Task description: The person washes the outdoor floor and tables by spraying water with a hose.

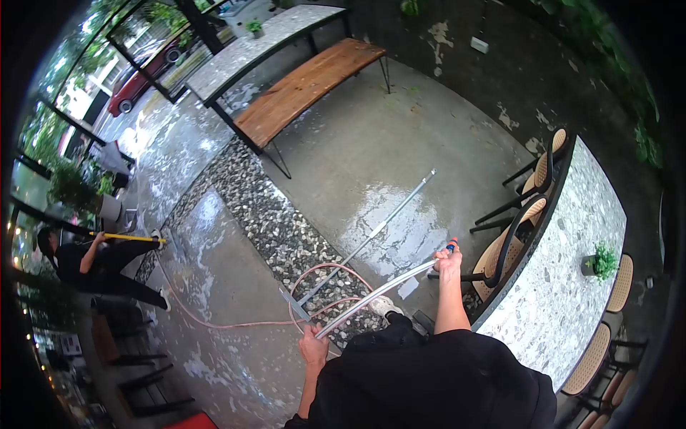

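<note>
My right hand (448, 262) is closed around the end of a pale garden hose (382, 290), at its blue and orange nozzle (451, 244). Lower and to the left, my left hand (313, 347) grips the same hose, which arcs between the two hands. From there the hose loops over the pebbles and trails left across the floor. Under the loops lies a long-handled floor squeegee (380, 227), its grey pole pointing to the back and its blade near my left hand. One of my white shoes (384, 305) stands beside the hose.
A terrazzo table (572, 243) with woven chairs (496, 257) and a potted plant (600, 263) stands at right. Behind are a wooden bench (314, 86) and another table (268, 44). Wet concrete flanks a pebble strip (264, 222). At left, another person (86, 264) holds a yellow pole (128, 237).
</note>
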`<action>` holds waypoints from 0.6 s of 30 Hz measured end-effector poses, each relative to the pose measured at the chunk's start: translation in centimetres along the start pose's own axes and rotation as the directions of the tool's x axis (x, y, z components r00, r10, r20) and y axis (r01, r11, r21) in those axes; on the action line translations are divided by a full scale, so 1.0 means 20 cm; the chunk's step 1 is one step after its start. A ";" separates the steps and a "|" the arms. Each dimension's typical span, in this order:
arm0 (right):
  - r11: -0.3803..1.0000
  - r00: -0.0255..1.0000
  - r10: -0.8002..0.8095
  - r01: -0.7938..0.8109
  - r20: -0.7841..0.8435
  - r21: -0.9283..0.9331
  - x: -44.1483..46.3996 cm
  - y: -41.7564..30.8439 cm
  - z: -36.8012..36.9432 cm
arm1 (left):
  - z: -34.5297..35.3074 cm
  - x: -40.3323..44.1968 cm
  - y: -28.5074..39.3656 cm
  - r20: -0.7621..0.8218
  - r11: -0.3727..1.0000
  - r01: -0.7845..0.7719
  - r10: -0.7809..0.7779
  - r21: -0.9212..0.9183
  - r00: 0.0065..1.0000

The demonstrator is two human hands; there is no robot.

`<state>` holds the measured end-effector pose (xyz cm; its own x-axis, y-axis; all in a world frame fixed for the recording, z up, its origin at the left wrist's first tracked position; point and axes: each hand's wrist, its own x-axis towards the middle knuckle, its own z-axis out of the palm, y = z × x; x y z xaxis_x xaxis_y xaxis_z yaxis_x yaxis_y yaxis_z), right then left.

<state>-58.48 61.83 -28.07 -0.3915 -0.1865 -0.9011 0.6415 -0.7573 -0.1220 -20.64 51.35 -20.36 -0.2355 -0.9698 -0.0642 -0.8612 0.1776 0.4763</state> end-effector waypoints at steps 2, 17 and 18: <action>0.998 1.000 0.002 -0.001 -0.016 0.056 0.09 -0.06 -0.01 | 0.03 0.10 0.06 0.007 0.999 -0.040 0.040 -0.006 0.999; 0.979 0.975 -0.206 0.206 0.082 0.013 -0.03 -0.04 0.38 | 0.04 0.57 0.28 -0.116 0.977 -0.209 0.203 -0.043 0.972; 0.974 0.972 -0.225 0.224 0.066 0.026 -0.03 -0.04 0.37 | 0.03 0.60 0.28 -0.103 0.974 -0.215 0.207 -0.073 0.973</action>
<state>-63.64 57.81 -24.34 -0.5682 -0.0520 -0.8213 0.5206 -0.7956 -0.3098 -28.56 40.90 -19.07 -0.3611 -0.9239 0.1267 -0.7550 0.3694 0.5417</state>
